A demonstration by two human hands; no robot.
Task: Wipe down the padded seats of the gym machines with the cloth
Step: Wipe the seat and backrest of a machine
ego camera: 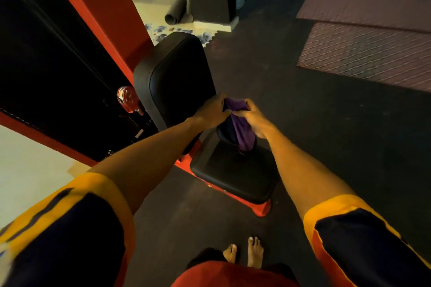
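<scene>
A purple cloth (240,123) hangs bunched between my two hands above the machine. My left hand (213,112) grips its upper left part and my right hand (253,117) pinches it from the right, the tail drooping down toward the seat. Below them lies the black padded seat (235,177) on a red frame (261,208). A tall black padded backrest (173,79) rises behind and left of my hands. A small dark pad (224,134) sits partly hidden behind the cloth.
The machine's black weight stack and red column (98,7) stand at the left, with a red knob (127,99) beside the backrest. Brown patterned mats (363,53) lie on the dark rubber floor at the right. A rolled mat (175,10) lies farther back. My bare feet (245,251) stand near the seat.
</scene>
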